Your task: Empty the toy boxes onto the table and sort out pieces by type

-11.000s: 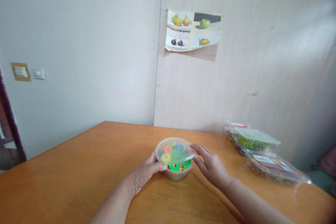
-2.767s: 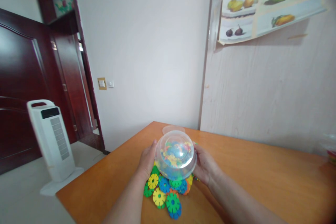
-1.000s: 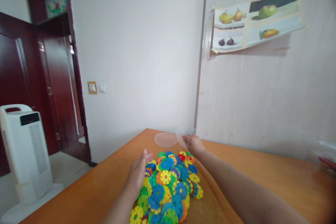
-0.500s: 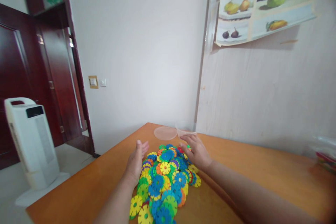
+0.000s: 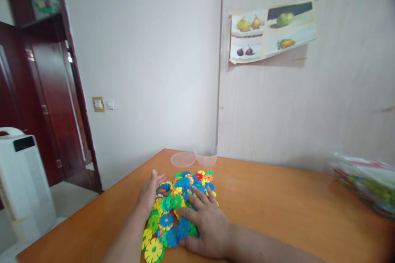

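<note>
A heap of colourful notched plastic discs [image 5: 166, 222], in blue, yellow, green, orange and red, lies on the wooden table [image 5: 265, 197]. Along the heap's left side rests my left hand [image 5: 148, 194], open and on edge, thumb up and palm turned toward the discs. My right hand [image 5: 207, 222] lies over the right side of the heap, palm down with its fingers spread, covering some of the discs. Neither hand grips a disc that I can see.
Behind the heap stand a clear plastic tub [image 5: 206, 158] and a round translucent lid [image 5: 183, 159]. A clear bag with colourful contents [image 5: 367, 183] lies at the right. On the floor at left is a white appliance [image 5: 26, 185]. Fruit pictures [image 5: 271, 33] hang on the wall.
My right hand has come down and nearer, from the heap's far right edge onto its right side. The right-side discs are pushed closer in. The view has turned right, showing more of the bag.
</note>
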`<state>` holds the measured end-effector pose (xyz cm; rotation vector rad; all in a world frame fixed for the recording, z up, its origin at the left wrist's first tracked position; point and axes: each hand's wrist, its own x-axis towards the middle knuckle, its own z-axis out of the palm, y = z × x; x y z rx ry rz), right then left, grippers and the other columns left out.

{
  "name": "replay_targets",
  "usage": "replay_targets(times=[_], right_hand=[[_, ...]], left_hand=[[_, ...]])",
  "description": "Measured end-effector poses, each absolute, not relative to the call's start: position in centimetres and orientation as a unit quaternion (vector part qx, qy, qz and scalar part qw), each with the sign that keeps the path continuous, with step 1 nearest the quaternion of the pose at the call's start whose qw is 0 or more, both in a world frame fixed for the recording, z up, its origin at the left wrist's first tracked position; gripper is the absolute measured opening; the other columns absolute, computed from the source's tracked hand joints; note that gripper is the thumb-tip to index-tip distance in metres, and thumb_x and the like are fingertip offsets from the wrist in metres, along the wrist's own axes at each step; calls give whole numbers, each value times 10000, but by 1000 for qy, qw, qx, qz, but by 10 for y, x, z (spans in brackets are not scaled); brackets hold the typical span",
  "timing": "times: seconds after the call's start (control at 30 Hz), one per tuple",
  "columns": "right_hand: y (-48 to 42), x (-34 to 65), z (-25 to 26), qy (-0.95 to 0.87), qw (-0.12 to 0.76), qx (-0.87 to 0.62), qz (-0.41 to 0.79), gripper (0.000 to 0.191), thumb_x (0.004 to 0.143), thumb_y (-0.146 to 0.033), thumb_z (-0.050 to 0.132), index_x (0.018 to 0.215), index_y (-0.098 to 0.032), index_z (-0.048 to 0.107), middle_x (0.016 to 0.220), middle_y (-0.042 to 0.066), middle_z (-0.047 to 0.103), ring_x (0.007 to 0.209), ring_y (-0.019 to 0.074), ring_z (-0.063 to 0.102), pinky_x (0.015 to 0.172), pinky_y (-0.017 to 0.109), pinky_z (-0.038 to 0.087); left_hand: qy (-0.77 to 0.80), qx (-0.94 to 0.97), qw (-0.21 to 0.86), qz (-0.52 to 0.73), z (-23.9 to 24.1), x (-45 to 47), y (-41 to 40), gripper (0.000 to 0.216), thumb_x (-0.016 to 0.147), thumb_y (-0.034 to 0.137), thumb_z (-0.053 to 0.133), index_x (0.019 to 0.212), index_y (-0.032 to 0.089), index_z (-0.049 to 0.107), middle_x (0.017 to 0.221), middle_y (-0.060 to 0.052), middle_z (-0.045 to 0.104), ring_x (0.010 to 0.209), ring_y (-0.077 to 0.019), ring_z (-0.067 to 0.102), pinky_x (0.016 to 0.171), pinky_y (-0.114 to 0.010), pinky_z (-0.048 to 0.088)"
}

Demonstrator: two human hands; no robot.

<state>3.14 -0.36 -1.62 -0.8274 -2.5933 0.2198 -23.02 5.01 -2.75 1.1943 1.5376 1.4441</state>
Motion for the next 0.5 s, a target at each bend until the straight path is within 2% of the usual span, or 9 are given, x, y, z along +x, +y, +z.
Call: replay_targets(times=[0.1, 0.2, 0.3, 0.43, 0.5], right_hand=[[10, 43, -19, -912, 206, -349, 63, 667, 791, -634, 590, 1412, -432, 459, 1431, 66, 511, 1416, 392, 270, 1112, 684, 55], [22, 55, -25, -891, 207, -400, 58, 682, 800, -613, 598, 1431, -402, 451, 1491, 97, 450, 1422, 403, 265, 1111, 686, 71], [27, 65, -27, -870, 210, -443, 56, 722, 810, -611, 594, 1463, -352, 425, 1541, 137, 377, 1438, 405, 238, 1117, 682, 67], [17, 78, -23, -860, 218, -457, 67, 763, 798, -630, 601, 1478, -354, 393, 1575, 137, 314, 1449, 398, 220, 1120, 682, 68], [8, 86, -18, -857, 229, -455, 75, 763, 789, -642, 601, 1468, -359, 401, 1569, 121, 332, 1446, 395, 228, 1120, 683, 76]], left_hand=[[634, 470, 292, 540, -26, -224, 54, 824, 864, 761, 246, 1149, 131, 695, 1242, -165, 670, 1209, -295, 598, 1069, -423, 412], [686, 462, 223, 517, -24, -213, 57, 801, 874, 738, 237, 1098, 148, 730, 1228, -162, 679, 1231, -326, 574, 1079, -452, 387], [725, 440, 189, 496, -21, -201, 55, 778, 886, 712, 206, 1132, 188, 726, 1249, -146, 669, 1250, -342, 555, 1079, -471, 377], [735, 420, 164, 505, -18, -200, 50, 771, 905, 670, 173, 1160, 172, 703, 1244, -156, 671, 1191, -332, 604, 1023, -455, 443], [730, 412, 148, 525, -16, -206, 50, 763, 925, 629, 147, 1146, 146, 694, 1196, -152, 697, 1132, -308, 647, 952, -427, 504]])
